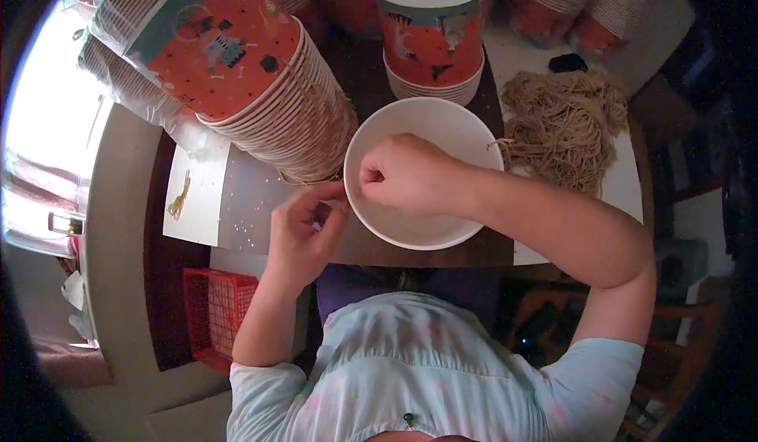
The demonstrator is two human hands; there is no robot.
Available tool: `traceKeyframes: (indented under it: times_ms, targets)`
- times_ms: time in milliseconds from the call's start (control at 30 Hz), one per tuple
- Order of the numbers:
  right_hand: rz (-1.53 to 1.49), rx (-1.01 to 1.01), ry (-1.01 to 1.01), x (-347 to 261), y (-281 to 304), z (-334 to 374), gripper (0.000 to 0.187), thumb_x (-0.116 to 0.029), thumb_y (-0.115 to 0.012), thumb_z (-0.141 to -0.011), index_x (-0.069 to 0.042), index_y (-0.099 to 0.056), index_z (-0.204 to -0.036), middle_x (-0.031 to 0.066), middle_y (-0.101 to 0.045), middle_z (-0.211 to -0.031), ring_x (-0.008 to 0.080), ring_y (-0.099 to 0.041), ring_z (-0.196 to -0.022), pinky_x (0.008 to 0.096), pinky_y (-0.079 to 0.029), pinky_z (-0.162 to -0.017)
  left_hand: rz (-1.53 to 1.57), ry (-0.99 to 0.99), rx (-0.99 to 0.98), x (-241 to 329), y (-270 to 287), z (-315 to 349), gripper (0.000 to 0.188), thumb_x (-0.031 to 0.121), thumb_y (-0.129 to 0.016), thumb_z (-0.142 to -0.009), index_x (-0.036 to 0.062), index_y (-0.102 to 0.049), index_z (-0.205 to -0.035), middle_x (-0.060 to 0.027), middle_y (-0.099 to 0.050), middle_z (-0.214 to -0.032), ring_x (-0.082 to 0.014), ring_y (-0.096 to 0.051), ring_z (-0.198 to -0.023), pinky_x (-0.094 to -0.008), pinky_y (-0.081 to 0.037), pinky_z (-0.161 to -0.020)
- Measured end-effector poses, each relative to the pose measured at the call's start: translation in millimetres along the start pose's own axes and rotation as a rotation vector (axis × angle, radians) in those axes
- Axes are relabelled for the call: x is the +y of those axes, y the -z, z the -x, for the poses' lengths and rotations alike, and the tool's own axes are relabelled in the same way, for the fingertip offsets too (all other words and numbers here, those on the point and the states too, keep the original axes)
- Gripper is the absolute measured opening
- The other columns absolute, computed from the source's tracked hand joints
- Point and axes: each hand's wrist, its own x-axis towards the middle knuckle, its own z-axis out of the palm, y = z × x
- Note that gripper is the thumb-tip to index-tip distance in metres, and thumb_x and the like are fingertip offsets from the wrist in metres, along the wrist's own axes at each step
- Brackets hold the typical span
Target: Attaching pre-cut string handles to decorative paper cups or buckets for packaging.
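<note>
A bright window (51, 102) glares far to the left of the fingers (329, 191), with a pale, pinkish curtain (39, 205) across its lower part. Nearer them on that side is a dull beige wall (126, 229). Beneath them spreads a dark brown tabletop (359, 240). Well to their lower right, an orange-brown frame (695, 312) sits in deep shadow.

One head-worn fisheye view (dark around the rim), steeply downward from close above the table (359, 247)

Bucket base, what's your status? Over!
Right hand inside white bucket. Left hand outside, at left rim. Twine at right rim. Bucket stack close, left.
</note>
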Motion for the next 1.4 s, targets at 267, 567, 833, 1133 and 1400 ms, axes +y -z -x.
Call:
traceKeyframes:
  times_ms: [267, 567, 833, 1133, 1400]
  targets:
    - [0.018, -0.015, 0.010, -4, 3, 1, 0.015, -0.016, -0.058, -0.074, -0.003, -0.066, -0.077, 0.0118, -0.064, -0.069, 0.0230, -0.062, -0.064, 0.0353, -0.048, -0.061, -0.043, -0.012, 0.001, 1, 0, -1, 0.020, 0.005, -0.062, -0.079, -0.0025, -0.064, -0.098, -0.0078, -0.064, -0.074, -0.0087, -0.058, -0.061, -0.0235, -0.045, -0.055]
    - [0.017, 0.010, 0.047, -5, -1, 0, 0.014, -0.014, -0.058, -0.073, -0.004, -0.067, -0.078, 0.0133, -0.065, -0.070, 0.0262, -0.063, -0.065, 0.0370, -0.048, -0.063, -0.231, -0.083, -0.048, 13, 0, -4, 0.018, 0.004, -0.065, -0.076, -0.0022, -0.065, -0.093, -0.0124, -0.064, -0.074, -0.0156, -0.060, -0.062, -0.0272, -0.047, -0.057]
    - [0.091, -0.098, -0.060, -18, 4, 6, 0.027, -0.018, -0.061, -0.074, -0.002, -0.066, -0.094, 0.0167, -0.066, -0.079, 0.0282, -0.064, -0.073, 0.0380, -0.049, -0.068, -0.418, -0.247, 0.001, 15, -10, 1, 0.009, 0.004, -0.064, -0.075, -0.0024, -0.062, -0.081, -0.0123, -0.062, -0.069, -0.0169, -0.059, -0.060, -0.0283, -0.046, -0.058]
    - [0.252, -0.151, -0.048, -39, 23, 56, 0.059, -0.029, -0.073, -0.067, -0.001, -0.053, -0.115, 0.0136, -0.060, -0.081, 0.0285, -0.060, -0.078, 0.0377, -0.047, -0.070, 0.528, 0.145, -0.121, -4, 23, 30, 0.004, 0.001, -0.056, -0.078, 0.0004, -0.060, -0.076, -0.0016, -0.060, -0.078, -0.0067, -0.054, -0.067, -0.0204, -0.042, -0.062]
    - [0.438, -0.054, 0.190, -37, 20, 66, 0.023, -0.017, -0.070, -0.068, -0.004, -0.062, -0.084, 0.0113, -0.057, -0.072, 0.0273, -0.058, -0.071, 0.0387, -0.045, -0.063, 0.796, 0.051, -0.206, 14, 16, 42, 0.005, 0.008, -0.053, -0.087, 0.0042, -0.054, -0.089, -0.0095, -0.061, -0.090, -0.0099, -0.055, -0.062, -0.0214, -0.046, -0.059]
